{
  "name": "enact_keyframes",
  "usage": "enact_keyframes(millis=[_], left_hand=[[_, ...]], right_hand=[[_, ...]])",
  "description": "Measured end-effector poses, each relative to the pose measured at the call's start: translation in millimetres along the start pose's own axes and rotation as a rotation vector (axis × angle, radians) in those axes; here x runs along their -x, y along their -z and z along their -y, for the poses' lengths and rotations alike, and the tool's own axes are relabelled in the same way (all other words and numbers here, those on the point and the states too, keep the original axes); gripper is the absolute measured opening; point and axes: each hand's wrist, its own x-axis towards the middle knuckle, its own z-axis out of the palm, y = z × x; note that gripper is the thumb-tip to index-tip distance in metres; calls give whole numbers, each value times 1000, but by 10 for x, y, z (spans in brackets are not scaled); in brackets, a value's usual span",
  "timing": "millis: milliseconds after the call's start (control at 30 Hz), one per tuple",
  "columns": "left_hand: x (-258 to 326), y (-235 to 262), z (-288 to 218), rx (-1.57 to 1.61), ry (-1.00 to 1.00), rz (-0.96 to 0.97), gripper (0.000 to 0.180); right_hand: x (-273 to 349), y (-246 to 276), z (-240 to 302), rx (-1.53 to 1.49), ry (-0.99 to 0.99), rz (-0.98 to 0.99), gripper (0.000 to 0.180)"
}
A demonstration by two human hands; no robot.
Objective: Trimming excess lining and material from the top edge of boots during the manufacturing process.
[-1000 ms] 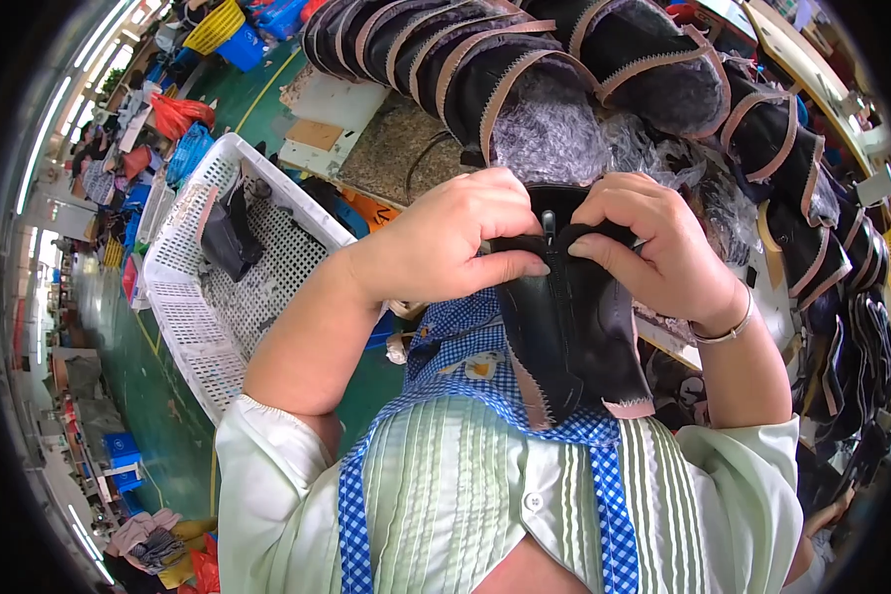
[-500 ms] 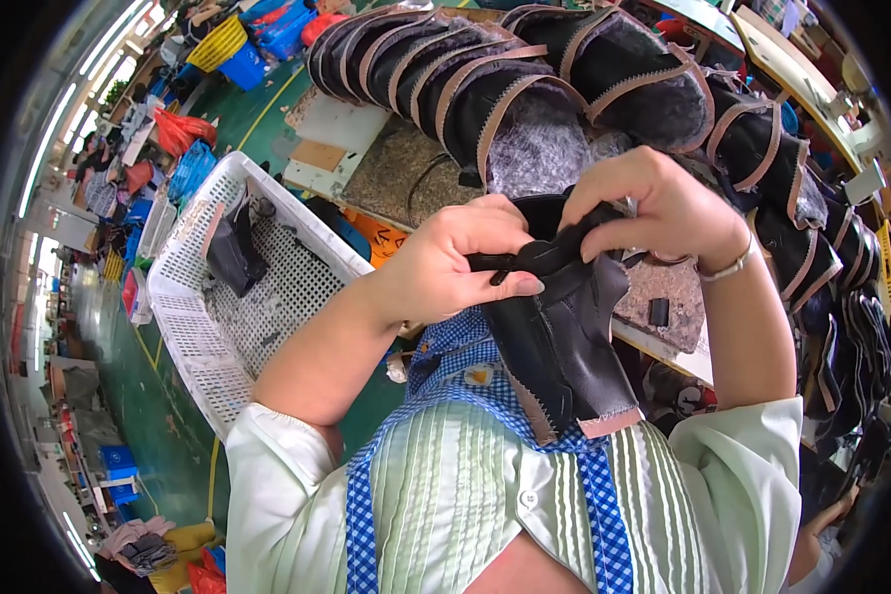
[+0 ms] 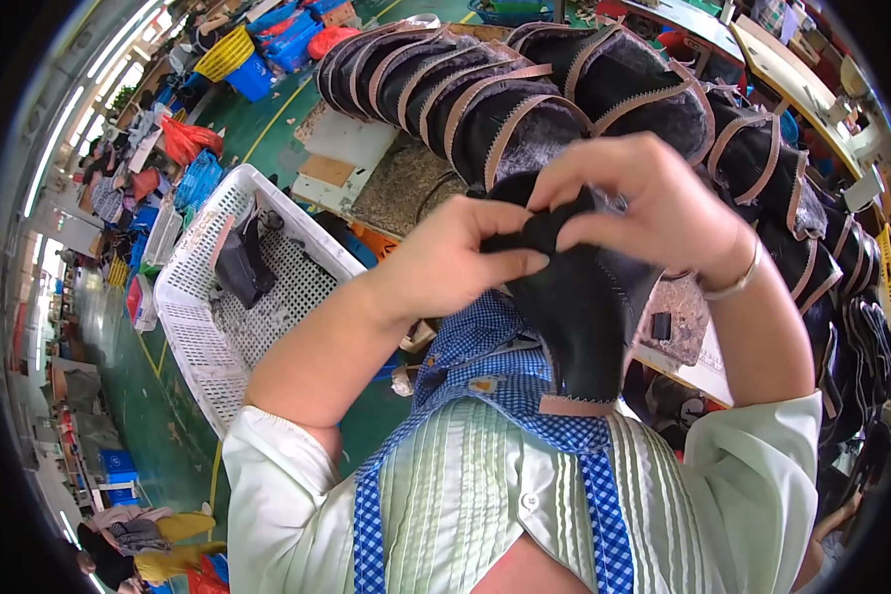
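A black leather boot upper [image 3: 579, 317] with tan zigzag-cut edging hangs from both my hands in front of my apron. My left hand [image 3: 455, 252] pinches its top edge between thumb and fingers. Beside it, my right hand [image 3: 643, 203], a little blurred, grips a folded black part of the same edge. The fingertips of the two hands nearly meet, and the fold between them is partly hidden. Just beyond my hands, a long row of similar boot uppers [image 3: 510, 129] with grey fluffy lining lies on the bench.
At left stands a white perforated basket [image 3: 193, 371] with one black boot upper [image 3: 245, 267] in it. A speckled slab [image 3: 688, 297] on the bench, right of the held piece, carries a small black piece [image 3: 660, 325]. More uppers [image 3: 787, 183] are stacked along the right.
The boot upper has turned in my hands, its lower end swinging and showing another side. My fingers have shifted along its top edge, and both hands have come closer together.
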Motion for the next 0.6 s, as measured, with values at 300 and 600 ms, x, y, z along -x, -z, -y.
enact_keyframes(millis=[300,600], left_hand=[[34,45,-31,155,-261,63,23],[-24,-196,-167,154,-198,-329,20]], right_hand=[[-88,207,-2,-109,-144,158,27],[-162,-69,75,656,269,-401,23]])
